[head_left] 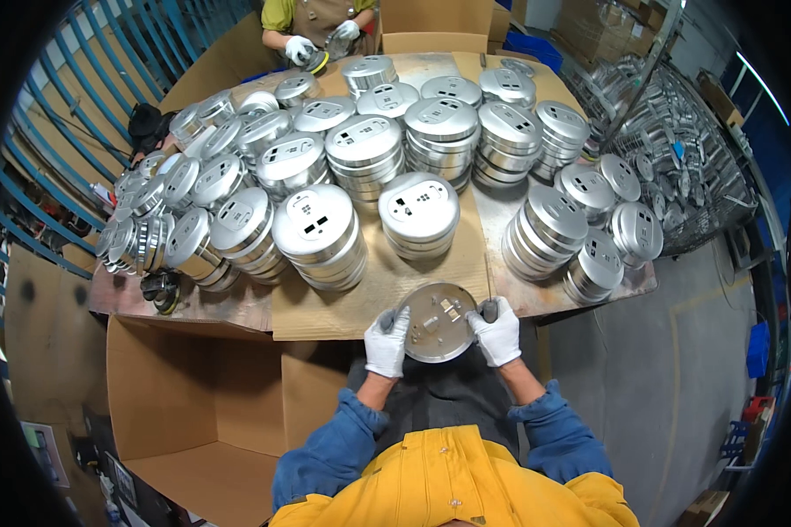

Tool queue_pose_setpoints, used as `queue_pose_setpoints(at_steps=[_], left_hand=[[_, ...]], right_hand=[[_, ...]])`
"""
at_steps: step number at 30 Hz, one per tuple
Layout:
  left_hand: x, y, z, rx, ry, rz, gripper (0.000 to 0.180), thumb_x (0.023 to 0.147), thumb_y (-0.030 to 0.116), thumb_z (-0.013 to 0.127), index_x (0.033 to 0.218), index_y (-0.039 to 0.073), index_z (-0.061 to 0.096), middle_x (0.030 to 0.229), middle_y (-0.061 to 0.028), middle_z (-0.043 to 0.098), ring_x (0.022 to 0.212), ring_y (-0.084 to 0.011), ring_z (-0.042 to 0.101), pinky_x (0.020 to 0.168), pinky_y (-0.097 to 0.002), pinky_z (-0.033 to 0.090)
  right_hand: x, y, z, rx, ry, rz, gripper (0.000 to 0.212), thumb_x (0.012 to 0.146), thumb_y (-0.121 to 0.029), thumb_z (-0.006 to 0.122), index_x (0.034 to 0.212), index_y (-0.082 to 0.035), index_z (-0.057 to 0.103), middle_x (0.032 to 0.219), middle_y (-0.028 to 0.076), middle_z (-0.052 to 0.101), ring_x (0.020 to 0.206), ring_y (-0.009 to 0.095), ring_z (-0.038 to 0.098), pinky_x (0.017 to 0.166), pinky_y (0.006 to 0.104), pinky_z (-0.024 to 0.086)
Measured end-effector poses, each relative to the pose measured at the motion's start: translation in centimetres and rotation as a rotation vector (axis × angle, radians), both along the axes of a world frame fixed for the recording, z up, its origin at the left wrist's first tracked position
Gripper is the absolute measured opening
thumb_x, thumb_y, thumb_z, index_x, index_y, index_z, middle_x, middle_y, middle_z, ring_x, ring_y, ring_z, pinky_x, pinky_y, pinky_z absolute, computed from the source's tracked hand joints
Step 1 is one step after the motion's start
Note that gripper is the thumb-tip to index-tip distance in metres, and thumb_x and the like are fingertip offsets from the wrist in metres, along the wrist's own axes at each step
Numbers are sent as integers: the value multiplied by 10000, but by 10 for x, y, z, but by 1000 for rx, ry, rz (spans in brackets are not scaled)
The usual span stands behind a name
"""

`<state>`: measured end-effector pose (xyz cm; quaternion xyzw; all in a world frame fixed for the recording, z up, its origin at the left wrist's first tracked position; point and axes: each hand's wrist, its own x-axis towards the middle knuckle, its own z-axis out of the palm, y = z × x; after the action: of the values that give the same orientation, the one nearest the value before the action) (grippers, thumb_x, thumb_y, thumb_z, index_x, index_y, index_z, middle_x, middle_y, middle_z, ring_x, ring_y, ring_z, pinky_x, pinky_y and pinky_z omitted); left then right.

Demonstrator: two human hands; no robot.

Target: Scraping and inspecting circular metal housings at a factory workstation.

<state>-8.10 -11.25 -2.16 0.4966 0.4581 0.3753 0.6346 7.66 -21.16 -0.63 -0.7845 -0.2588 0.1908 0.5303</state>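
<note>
A round metal cover [431, 338] is held up over my lap at the table's front edge, its hollow inner side with small raised posts and slots facing me. My left hand [386, 341], in a white glove with grey fingertips, grips its left rim. On the opposite rim my right hand [496, 331], gloved the same way, is closed with the thumb over the edge. Just beyond stands a stack of silver covers [419, 215] with oval recesses and dark slots. A taller stack [319, 237] rises to its left.
Many more stacks cover the table [378, 316], which is partly laid with cardboard. An open cardboard box [171, 386] sits below at left. A wire basket [677, 176] full of metal parts stands at right. Across the table, a co-worker's gloved hands [301, 50] hold a disc.
</note>
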Motion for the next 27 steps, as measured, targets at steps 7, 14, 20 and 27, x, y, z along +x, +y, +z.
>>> queue_pose_setpoints(at_steps=[7, 14, 20, 27], left_hand=[[-5, 37, 31, 362, 487, -258, 328, 760, 279, 737, 912, -8, 687, 780, -170, 687, 703, -256, 674, 673, -333, 509], [1, 47, 19, 298, 293, 41, 239, 814, 200, 715, 924, -10, 678, 731, -135, 681, 618, -113, 605, 605, -287, 486], [-5, 46, 9, 306, 330, 18, 241, 805, 240, 723, 905, 23, 687, 724, -139, 679, 608, -172, 647, 598, -310, 497], [-3, 37, 11, 581, 617, 40, 231, 772, 325, 717, 780, 101, 658, 687, -129, 643, 659, -343, 629, 575, -414, 494]], right_hand=[[10, 32, 18, -61, -309, 277, 249, 760, -185, 733, 916, -57, 589, 771, 176, 646, 729, 355, 644, 639, 394, 514], [12, -3, 50, -227, -425, 298, 271, 807, -166, 665, 1051, -76, 589, 835, 165, 649, 771, 356, 641, 692, 404, 511], [1, -18, 77, -677, -657, 797, 280, 868, -203, 545, 1138, -133, 525, 856, 156, 626, 754, 354, 631, 658, 452, 498], [-17, -3, 88, -775, -738, 890, 305, 887, -264, 531, 1158, -133, 578, 767, 149, 627, 682, 346, 624, 604, 448, 488]])
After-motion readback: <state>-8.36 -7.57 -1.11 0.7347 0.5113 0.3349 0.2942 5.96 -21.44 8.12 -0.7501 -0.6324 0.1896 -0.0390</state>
